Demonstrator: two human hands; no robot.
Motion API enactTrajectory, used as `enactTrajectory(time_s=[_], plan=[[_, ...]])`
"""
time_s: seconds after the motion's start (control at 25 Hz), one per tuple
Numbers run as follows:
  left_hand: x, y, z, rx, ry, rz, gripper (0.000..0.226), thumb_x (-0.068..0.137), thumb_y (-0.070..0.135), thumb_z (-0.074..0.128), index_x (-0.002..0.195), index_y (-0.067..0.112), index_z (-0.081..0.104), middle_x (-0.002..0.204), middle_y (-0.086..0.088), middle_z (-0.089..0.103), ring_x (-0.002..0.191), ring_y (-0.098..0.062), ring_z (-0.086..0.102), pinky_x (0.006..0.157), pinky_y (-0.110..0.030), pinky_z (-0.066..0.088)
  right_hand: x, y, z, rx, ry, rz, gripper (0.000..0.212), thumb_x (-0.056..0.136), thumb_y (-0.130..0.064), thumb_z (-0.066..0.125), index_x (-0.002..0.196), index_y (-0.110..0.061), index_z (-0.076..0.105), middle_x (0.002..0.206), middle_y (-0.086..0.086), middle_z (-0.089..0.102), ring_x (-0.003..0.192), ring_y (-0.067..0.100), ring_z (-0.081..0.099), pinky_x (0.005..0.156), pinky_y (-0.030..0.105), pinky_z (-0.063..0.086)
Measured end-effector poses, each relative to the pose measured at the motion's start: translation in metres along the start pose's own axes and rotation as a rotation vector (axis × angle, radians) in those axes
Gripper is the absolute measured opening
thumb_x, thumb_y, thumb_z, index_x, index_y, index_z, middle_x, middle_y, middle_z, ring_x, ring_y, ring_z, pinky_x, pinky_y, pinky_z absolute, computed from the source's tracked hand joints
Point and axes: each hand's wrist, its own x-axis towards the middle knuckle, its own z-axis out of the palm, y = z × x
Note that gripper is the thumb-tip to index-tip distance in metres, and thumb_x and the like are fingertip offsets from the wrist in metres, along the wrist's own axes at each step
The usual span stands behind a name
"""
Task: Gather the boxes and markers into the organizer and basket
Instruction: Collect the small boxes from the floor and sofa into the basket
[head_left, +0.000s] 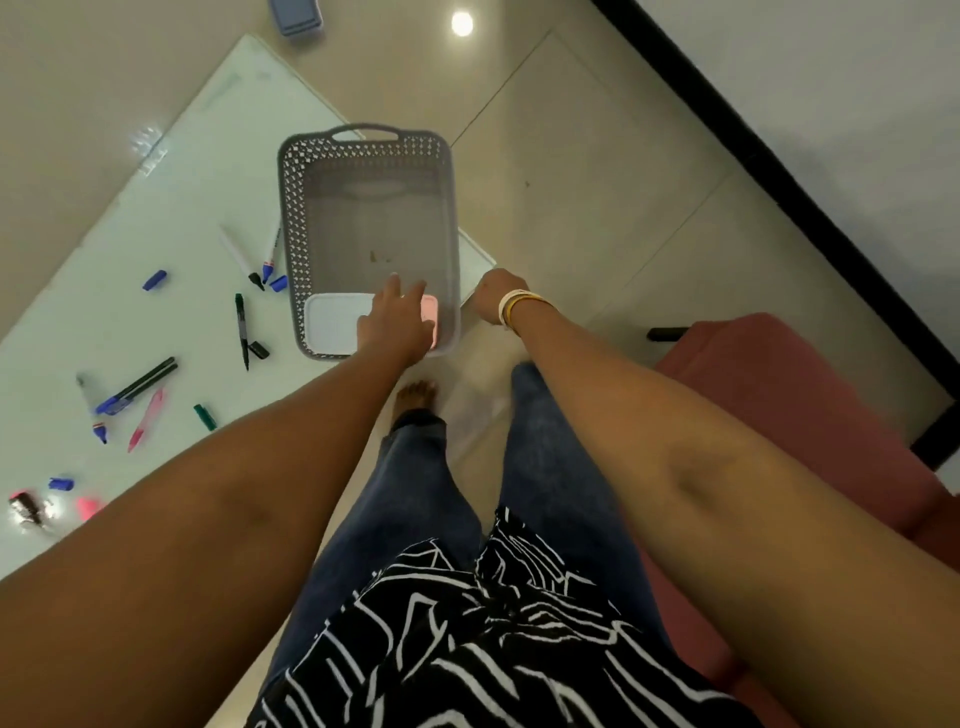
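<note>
Grey plastic, pierced all round its walls, makes up the basket (291, 208), which stands at the near right corner of a pale glass table (182, 197), jutting a little over that edge. A white box (332, 325) lies flat in the basket's near end. Beside it, toward the right wall, sits a pink box (434, 319), half hidden under the left hand (397, 322). That hand reaches down into the basket with its fingers straight and spread, resting on or just above the boxes; I cannot tell whether it touches them. The right hand (491, 296), with bangles (514, 306) at the wrist, is at the basket's outer right wall near its near corner; its fingers are turned away, so its grip cannot be made out.

Markers lie scattered over the table's left half: a green marker (241, 327) close to the basket, a black marker (148, 379) and a pink pen (145, 418) nearer the left edge, with loose blue caps (154, 280) among them.
</note>
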Motion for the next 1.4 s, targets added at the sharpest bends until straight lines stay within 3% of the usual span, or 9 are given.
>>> enactTrajectory(time_s=[0.12, 0.28, 0.48, 0.6, 0.68, 0.76, 0.84, 1.16, 1.4], plan=[[0.024, 0.056, -0.004, -0.244, 0.005, -0.168, 0.058, 0.094, 0.030, 0.051, 0.147, 0.021, 0.030, 0.154, -0.011, 0.024, 0.137, -0.033, 0.035, 0.109, -0.049, 0.035, 0.013, 0.022, -0.043, 0.149, -0.088, 0.061, 0.033, 0.093, -0.013, 0.044, 0.119, 0.001, 0.058, 0.119, 0.023, 0.065, 0.084, 0.027, 0.058, 0.074, 0.033, 0.047], [0.052, 0.128, -0.029, -0.428, 0.082, -0.149, 0.060, 0.093, 0.028, 0.053, 0.148, 0.015, 0.031, 0.153, -0.016, 0.027, 0.139, -0.033, 0.032, 0.114, -0.042, 0.028, 0.019, 0.043, -0.114, 0.212, -0.102, 0.070, 0.038, 0.093, -0.013, 0.041, 0.128, -0.001, 0.051, 0.113, 0.021, 0.068, 0.081, 0.027, 0.063, 0.077, 0.035, 0.052], [0.093, 0.173, -0.078, -0.472, 0.147, -0.190, 0.060, 0.094, 0.031, 0.052, 0.148, 0.015, 0.031, 0.155, -0.012, 0.025, 0.140, -0.032, 0.033, 0.113, -0.045, 0.031, 0.044, 0.033, -0.200, 0.095, -0.063, -0.063, 0.031, 0.093, -0.011, 0.045, 0.116, 0.002, 0.060, 0.110, 0.022, 0.070, 0.079, 0.026, 0.061, 0.074, 0.033, 0.051], [0.123, 0.179, -0.099, -0.475, 0.138, -0.250, 0.061, 0.095, 0.031, 0.051, 0.149, 0.013, 0.028, 0.156, -0.012, 0.022, 0.139, -0.033, 0.035, 0.113, -0.046, 0.032, 0.071, 0.012, -0.229, 0.046, -0.074, -0.111, 0.020, 0.092, -0.010, 0.045, 0.103, -0.004, 0.061, 0.109, 0.021, 0.070, 0.079, 0.027, 0.062, 0.062, 0.025, 0.048], [0.147, 0.179, -0.118, -0.477, 0.153, -0.262, 0.062, 0.096, 0.030, 0.051, 0.149, 0.011, 0.026, 0.156, -0.015, 0.021, 0.140, -0.035, 0.033, 0.113, -0.045, 0.030, 0.096, -0.009, -0.244, 0.024, -0.033, -0.155, 0.018, 0.091, -0.010, 0.045, 0.098, -0.007, 0.061, 0.107, 0.018, 0.070, 0.086, 0.029, 0.067, 0.063, 0.027, 0.051], [0.172, 0.173, -0.140, -0.499, 0.191, -0.296, 0.062, 0.096, 0.030, 0.051, 0.149, 0.011, 0.027, 0.156, -0.016, 0.022, 0.141, -0.035, 0.031, 0.113, -0.045, 0.029, 0.120, -0.032, -0.257, 0.046, 0.030, -0.197, 0.020, 0.087, -0.008, 0.047, 0.100, -0.012, 0.062, 0.108, 0.014, 0.069, 0.096, 0.031, 0.068, 0.079, 0.036, 0.057], [0.196, 0.165, -0.163, -0.512, 0.200, -0.331, 0.061, 0.095, 0.032, 0.051, 0.149, 0.013, 0.028, 0.156, -0.014, 0.024, 0.140, -0.035, 0.031, 0.112, -0.047, 0.031, 0.143, -0.058, -0.269, 0.097, 0.053, -0.230, 0.022, 0.082, -0.005, 0.048, 0.095, -0.019, 0.060, 0.108, 0.012, 0.068, 0.096, 0.031, 0.067, 0.086, 0.042, 0.057], [0.277, 0.133, -0.265, -0.625, 0.214, -0.461, 0.060, 0.094, 0.034, 0.050, 0.147, 0.014, 0.030, 0.154, -0.012, 0.028, 0.138, -0.034, 0.036, 0.110, -0.049, 0.035, 0.217, -0.210, -0.337, -0.077, -0.027, -0.316, 0.021, 0.082, -0.011, 0.043, 0.072, -0.027, 0.051, 0.101, 0.011, 0.071, 0.096, 0.032, 0.068, 0.083, 0.042, 0.057], [0.351, 0.099, -0.330, -0.769, 0.235, -0.608, 0.060, 0.094, 0.034, 0.052, 0.147, 0.013, 0.031, 0.151, -0.014, 0.032, 0.134, -0.035, 0.040, 0.108, -0.048, 0.038, 0.290, -0.324, -0.369, -0.258, -0.142, -0.411, 0.016, 0.086, -0.014, 0.043, 0.090, -0.017, 0.059, 0.100, 0.014, 0.070, 0.094, 0.033, 0.067, 0.085, 0.044, 0.057]])
